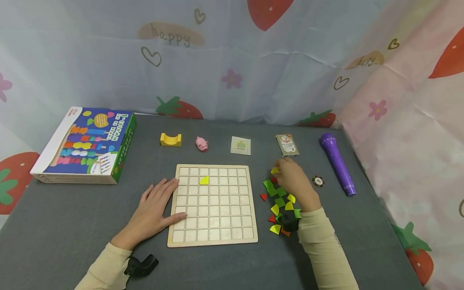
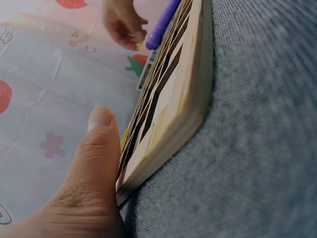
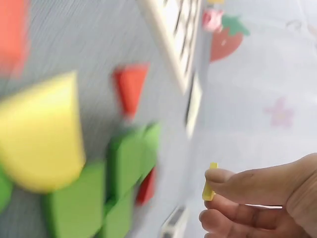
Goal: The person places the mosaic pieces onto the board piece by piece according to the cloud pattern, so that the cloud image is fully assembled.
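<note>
A light wooden grid board [image 1: 214,239] lies on the grey table, with one yellow tile [image 1: 204,180] in a cell of its upper part. The left hand [image 1: 154,207] rests on the board's left edge, its fingers straight and its thumb over the frame. Between thumb and fingertips the right hand [image 1: 295,181] pinches a yellow piece [image 3: 210,183], seen nearly edge-on in the right wrist view. This hand is raised above a loose heap of green pieces [image 1: 280,202], yellow quarter-round pieces [image 1: 274,209] and red triangles [image 1: 263,197] right of the board.
Along the back stand a yellow arched block [image 1: 170,140], a pink pig figure [image 1: 201,144], a small pattern card [image 1: 241,146] and a playing-card box [image 1: 287,145]. A purple tube [image 1: 338,163] and a round chip [image 1: 318,181] lie right. A game box [image 1: 87,145] sits left.
</note>
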Motion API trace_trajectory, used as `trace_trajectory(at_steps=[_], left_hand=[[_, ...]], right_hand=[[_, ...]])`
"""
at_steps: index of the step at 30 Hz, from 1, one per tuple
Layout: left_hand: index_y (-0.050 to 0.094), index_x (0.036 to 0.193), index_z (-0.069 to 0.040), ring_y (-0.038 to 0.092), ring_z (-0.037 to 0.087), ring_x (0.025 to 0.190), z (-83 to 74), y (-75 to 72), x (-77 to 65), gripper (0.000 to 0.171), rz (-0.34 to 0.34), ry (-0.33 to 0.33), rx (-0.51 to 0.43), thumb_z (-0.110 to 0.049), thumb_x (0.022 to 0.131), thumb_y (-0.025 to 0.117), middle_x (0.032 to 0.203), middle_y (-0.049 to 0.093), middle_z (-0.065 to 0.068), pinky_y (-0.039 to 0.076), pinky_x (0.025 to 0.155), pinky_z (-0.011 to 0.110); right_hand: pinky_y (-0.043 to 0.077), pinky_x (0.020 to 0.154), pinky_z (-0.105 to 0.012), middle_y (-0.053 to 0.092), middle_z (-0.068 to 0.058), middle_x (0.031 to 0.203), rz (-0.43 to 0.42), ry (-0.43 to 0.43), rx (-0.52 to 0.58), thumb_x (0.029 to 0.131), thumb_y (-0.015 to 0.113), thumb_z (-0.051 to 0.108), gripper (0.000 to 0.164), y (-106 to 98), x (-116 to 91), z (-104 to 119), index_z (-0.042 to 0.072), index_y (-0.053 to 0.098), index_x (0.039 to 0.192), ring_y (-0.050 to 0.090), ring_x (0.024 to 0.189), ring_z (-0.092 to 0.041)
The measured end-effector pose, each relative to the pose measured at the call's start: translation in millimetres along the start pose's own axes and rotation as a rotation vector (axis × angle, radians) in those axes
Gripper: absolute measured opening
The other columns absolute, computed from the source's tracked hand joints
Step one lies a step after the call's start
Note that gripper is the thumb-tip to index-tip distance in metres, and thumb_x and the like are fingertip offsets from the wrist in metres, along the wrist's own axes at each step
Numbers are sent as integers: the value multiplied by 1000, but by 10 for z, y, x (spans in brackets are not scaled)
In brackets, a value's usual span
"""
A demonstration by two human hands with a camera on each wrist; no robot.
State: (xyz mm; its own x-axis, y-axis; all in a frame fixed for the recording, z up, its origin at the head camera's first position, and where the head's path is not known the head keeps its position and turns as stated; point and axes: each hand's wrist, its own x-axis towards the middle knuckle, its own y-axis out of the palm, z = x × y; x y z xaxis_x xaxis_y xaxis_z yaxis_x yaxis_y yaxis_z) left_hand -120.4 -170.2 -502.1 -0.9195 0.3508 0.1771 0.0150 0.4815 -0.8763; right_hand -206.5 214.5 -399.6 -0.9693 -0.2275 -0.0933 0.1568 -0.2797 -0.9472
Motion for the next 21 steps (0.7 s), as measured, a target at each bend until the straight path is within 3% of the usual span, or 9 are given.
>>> trace_trajectory(at_steps=[11,21], left_hand=[[31,151,-16,21,35,143,-1,-12,-10,87,-5,-1,2,-60,83,62,154,30,10,13,111,59],[30,151,-17,21,34,143,-9,-9,-12,87,-5,1,-5,-60,83,63,154,30,10,13,112,59]], right_hand=[[52,86,-39,57,-15,115,71,-171,39,92,63,10,31,81,49,622,0,59,121,59,105,-29],[51,83,-36,58,-10,114,128,-272,60,91,65,9,30,350,183,873,2,60,120,60,101,-23]])
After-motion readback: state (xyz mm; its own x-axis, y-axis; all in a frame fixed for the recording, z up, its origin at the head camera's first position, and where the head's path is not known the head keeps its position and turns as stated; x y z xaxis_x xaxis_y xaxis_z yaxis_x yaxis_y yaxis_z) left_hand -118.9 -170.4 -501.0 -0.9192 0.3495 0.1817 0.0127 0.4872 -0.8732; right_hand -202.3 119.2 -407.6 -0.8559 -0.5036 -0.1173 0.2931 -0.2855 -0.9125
